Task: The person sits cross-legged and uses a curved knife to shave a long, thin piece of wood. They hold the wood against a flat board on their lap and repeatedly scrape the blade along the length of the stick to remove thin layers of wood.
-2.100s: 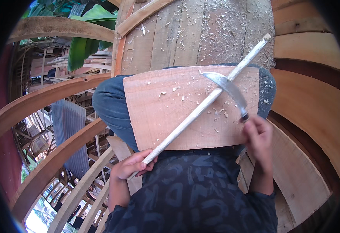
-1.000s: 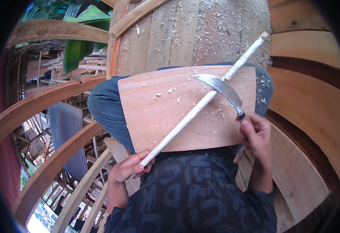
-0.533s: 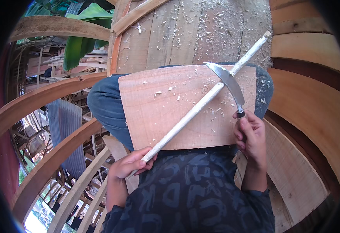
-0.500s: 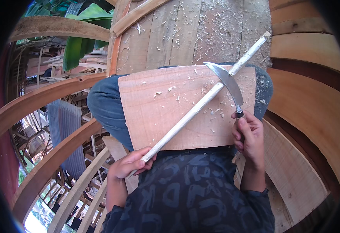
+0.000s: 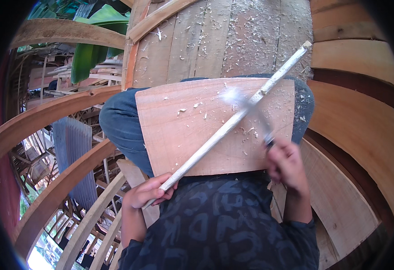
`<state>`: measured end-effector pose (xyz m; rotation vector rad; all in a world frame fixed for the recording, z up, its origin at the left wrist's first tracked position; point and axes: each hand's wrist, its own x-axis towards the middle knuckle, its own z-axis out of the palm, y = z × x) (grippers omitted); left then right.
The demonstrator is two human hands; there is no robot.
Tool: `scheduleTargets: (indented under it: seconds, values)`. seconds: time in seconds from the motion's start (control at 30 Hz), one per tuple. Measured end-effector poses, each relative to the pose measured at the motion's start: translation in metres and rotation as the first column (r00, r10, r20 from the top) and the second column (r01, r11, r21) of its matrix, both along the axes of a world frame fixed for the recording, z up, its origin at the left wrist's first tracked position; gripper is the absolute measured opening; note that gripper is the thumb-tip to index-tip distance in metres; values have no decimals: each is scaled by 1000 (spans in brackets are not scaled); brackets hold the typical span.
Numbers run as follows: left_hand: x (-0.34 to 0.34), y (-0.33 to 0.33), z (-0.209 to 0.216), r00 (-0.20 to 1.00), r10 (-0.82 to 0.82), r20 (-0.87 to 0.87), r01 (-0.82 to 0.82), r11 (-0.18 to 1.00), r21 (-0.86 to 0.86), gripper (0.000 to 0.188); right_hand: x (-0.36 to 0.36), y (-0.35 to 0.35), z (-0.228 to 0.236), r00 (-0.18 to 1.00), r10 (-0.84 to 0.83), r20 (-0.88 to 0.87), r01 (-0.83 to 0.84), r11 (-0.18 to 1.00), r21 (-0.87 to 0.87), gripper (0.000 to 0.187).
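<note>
My left hand (image 5: 149, 191) is closed round the near end of a long pale wooden stick (image 5: 224, 130). The stick slants up to the far right across a flat wooden board (image 5: 179, 130) on my lap. In my right hand (image 5: 287, 164) is the dark handle of a curved knife (image 5: 264, 124), shaped like a sickle. Motion smears its blade, which crosses the middle of the stick; whether it touches the wood I cannot tell. Small shavings (image 5: 197, 105) lie scattered on the board.
Beyond my knees, a plank floor (image 5: 183, 49) is strewn with shavings. Curved wooden ribs (image 5: 53, 105) rise at the left, with a corrugated sheet (image 5: 73, 157) behind them. Curved planks (image 5: 354, 108) line the right side. A large green leaf (image 5: 89, 56) hangs at the far left.
The knife has swept nearer to me along the stick, and its blade is now blurred. My right hand has moved slightly nearer. The left hand keeps its hold with little movement.
</note>
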<state>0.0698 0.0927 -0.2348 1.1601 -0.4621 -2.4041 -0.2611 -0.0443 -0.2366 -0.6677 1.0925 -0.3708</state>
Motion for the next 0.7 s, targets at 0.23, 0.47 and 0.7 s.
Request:
scheduleTargets:
  seconds: [0.23,0.47,0.7]
  values:
    - [6,4,-1,1000,5,-11,-5,999,32,62,-4,-6,-2,994,-72,-79,68,996,-58,21]
    - [2,2,-2,1000,12,-16,-12,1000,10,60,-4,-6,-3,993,-78,-88,70,994,-84,21]
    - [-1,-3,-2,999,9,-53,-7,999,32,59,-2,-3,-26,838,-495,-230,288,758,-585,21]
